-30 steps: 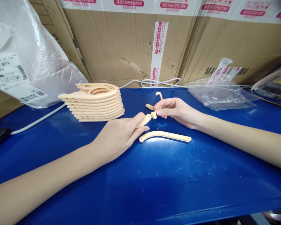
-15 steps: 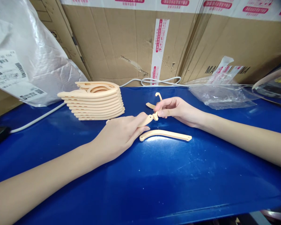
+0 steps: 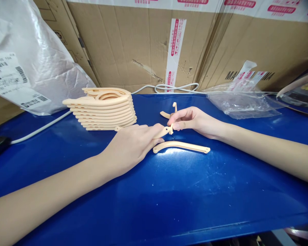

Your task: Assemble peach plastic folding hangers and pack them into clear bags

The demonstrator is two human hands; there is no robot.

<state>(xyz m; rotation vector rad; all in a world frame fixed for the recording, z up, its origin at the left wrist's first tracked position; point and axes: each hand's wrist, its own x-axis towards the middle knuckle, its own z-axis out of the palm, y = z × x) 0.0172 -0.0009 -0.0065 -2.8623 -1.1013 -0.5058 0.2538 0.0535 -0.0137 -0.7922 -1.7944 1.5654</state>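
Note:
My left hand (image 3: 136, 145) is closed around a beige plastic hanger arm (image 3: 161, 132); its holed tip sticks out past my thumb, and its far end shows behind my knuckles. In a pinch, my right hand (image 3: 192, 121) holds a beige hanger hook (image 3: 175, 106). The hook's curled end rises behind my fingers, and its knobbly base meets the tip of the held arm. Whether the two are joined, I cannot tell. Just below my hands another hanger arm (image 3: 182, 146), slightly curved, lies on the table. Behind my right fingers rests a beige curved piece (image 3: 165, 114), partly hidden.
A stack of folded beige hangers (image 3: 105, 111) stands left of my hands on the blue table (image 3: 169, 198). Cardboard boxes (image 3: 123, 48) line the back, with a white cable (image 3: 177, 87) before them. Plastic bags lie at left (image 3: 56, 68) and right (image 3: 243, 102).
The hook has turned slightly in my right fingers, its curled end shifting a little. The left hand's arm tip has moved slightly right, closer against the hook's base.

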